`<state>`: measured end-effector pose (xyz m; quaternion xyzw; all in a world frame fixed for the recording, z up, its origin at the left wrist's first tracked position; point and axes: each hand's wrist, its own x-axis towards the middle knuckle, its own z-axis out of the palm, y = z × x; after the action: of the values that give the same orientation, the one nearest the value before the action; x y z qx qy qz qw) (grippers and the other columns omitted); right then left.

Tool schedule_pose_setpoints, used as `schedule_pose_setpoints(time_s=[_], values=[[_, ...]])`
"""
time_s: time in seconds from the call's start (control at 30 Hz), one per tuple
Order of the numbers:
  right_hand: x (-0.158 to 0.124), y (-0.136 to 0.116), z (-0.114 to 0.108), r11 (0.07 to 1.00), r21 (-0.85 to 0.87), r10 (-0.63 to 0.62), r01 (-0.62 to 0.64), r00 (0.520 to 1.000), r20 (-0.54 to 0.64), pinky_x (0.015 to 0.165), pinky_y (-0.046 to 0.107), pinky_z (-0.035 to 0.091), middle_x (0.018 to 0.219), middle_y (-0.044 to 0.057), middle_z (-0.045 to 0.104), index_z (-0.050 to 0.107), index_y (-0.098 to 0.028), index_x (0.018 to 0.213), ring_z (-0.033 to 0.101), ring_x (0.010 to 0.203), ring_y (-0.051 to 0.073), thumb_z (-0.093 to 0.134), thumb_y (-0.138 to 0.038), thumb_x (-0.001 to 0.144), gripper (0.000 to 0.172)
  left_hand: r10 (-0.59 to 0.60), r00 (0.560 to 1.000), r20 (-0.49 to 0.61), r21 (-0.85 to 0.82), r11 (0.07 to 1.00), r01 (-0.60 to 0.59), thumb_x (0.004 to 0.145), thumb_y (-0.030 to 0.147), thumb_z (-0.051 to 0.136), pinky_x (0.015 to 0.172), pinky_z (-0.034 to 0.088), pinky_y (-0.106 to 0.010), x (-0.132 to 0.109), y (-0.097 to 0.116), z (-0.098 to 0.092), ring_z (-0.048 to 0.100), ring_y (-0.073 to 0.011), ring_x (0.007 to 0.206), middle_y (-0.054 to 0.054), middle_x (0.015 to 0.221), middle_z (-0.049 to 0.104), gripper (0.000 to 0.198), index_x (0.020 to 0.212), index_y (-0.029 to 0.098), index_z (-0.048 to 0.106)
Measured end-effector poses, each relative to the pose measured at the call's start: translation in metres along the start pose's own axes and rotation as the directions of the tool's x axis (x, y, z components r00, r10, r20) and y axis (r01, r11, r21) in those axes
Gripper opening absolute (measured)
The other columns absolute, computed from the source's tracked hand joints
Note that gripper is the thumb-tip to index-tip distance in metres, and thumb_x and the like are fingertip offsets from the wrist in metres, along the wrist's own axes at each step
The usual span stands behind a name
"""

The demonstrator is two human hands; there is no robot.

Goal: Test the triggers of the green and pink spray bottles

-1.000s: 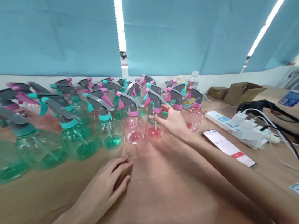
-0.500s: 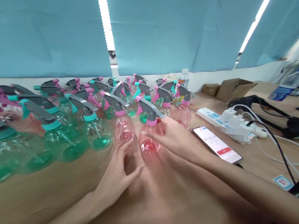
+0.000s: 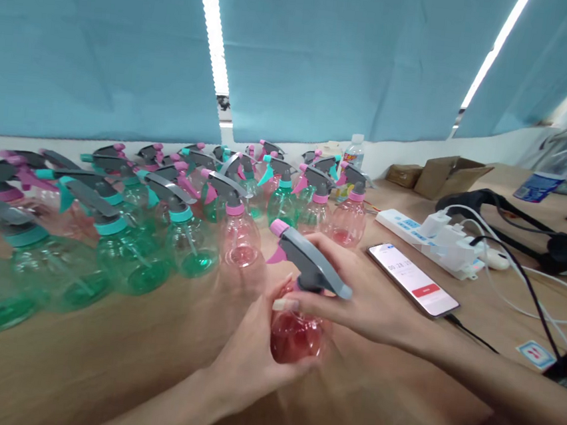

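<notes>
I hold a pink spray bottle (image 3: 298,334) with a grey trigger head (image 3: 309,263) above the wooden table (image 3: 98,368). My left hand (image 3: 255,350) wraps round its clear pink body from below. My right hand (image 3: 365,297) grips the neck and grey head from the right. Behind it stands a crowd of several more spray bottles, green ones (image 3: 129,251) to the left and pink ones (image 3: 241,235) in the middle.
A phone (image 3: 411,288) with a lit screen lies to the right of the bottle. Beyond it are a white power strip (image 3: 431,243) with plugs and cables, black headphones (image 3: 561,246), a cardboard box (image 3: 450,175) and a water bottle (image 3: 352,151). Blue blinds hang behind.
My right hand pulled the pink bottle out of the group toward me and lifted it. My left hand rose from the table and closed round the bottle's body.
</notes>
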<state>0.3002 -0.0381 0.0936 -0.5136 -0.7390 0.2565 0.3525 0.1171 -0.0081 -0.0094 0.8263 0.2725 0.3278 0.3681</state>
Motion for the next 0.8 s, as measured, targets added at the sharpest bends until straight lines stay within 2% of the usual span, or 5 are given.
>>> schedule_pose_setpoints(time_s=[0.1, 0.27, 0.5, 0.63, 0.8], values=[[0.002, -0.009, 0.003, 0.998, -0.06, -0.022, 0.021, 1.0, -0.02, 0.051, 0.026, 0.037, 0.068, -0.004, 0.061, 0.054, -0.027, 0.115, 0.054, 0.056, 0.014, 0.066, -0.053, 0.076, 0.047, 0.014, 0.999, 0.034, -0.022, 1.0, -0.014, 0.075, 0.036, 0.078, 0.103, 0.039, -0.056, -0.003, 0.007, -0.002, 0.042, -0.0366, 0.128, -0.012, 0.144, 0.039, 0.093, 0.146, 0.029, 0.018], [0.007, -0.012, 0.025, 0.995, -0.068, -0.083, 0.075, 0.989, -0.12, 0.053, 0.028, 0.037, 0.062, -0.003, 0.056, 0.063, -0.027, 0.095, 0.053, 0.055, 0.014, 0.061, -0.056, 0.08, 0.032, 0.049, 0.997, 0.055, -0.048, 0.998, -0.046, 0.074, 0.04, 0.079, 0.1, 0.042, -0.053, -0.009, 0.012, -0.011, 0.048, -0.0347, 0.123, -0.01, 0.139, 0.045, 0.086, 0.142, 0.03, 0.025], [0.03, -0.002, 0.048, 0.981, 0.157, -0.089, 0.117, 0.981, -0.173, 0.055, 0.027, 0.038, 0.068, -0.003, 0.054, 0.058, -0.024, 0.086, 0.051, 0.06, 0.012, 0.059, -0.047, 0.084, 0.023, 0.02, 0.998, 0.056, 0.336, 0.941, -0.037, 0.075, 0.051, 0.074, 0.098, 0.039, -0.059, -0.025, -0.011, -0.039, 0.048, -0.0379, 0.121, -0.014, 0.133, 0.05, 0.085, 0.141, 0.026, 0.028], [0.049, 0.008, 0.051, 0.957, 0.201, -0.173, 0.209, 0.968, -0.181, 0.051, 0.025, 0.033, 0.067, -0.004, 0.045, 0.047, -0.022, 0.071, 0.041, 0.058, 0.01, 0.056, -0.038, 0.086, 0.023, -0.017, 0.996, 0.086, 0.573, 0.819, -0.036, 0.086, 0.04, 0.063, 0.103, 0.034, -0.057, -0.032, -0.022, -0.058, 0.045, -0.0348, 0.125, -0.013, 0.135, 0.051, 0.059, 0.137, 0.022, 0.039], [0.061, 0.011, 0.048, 0.957, 0.219, -0.162, 0.192, 0.976, -0.145, 0.054, 0.024, 0.035, 0.068, -0.005, 0.036, 0.038, -0.022, 0.068, 0.037, 0.059, 0.01, 0.053, -0.036, 0.088, 0.028, -0.041, 0.996, 0.073, 0.654, 0.756, -0.017, 0.089, 0.033, 0.056, 0.103, 0.037, -0.053, -0.038, -0.028, -0.069, 0.045, -0.0332, 0.126, -0.014, 0.136, 0.052, 0.051, 0.136, 0.02, 0.044]])
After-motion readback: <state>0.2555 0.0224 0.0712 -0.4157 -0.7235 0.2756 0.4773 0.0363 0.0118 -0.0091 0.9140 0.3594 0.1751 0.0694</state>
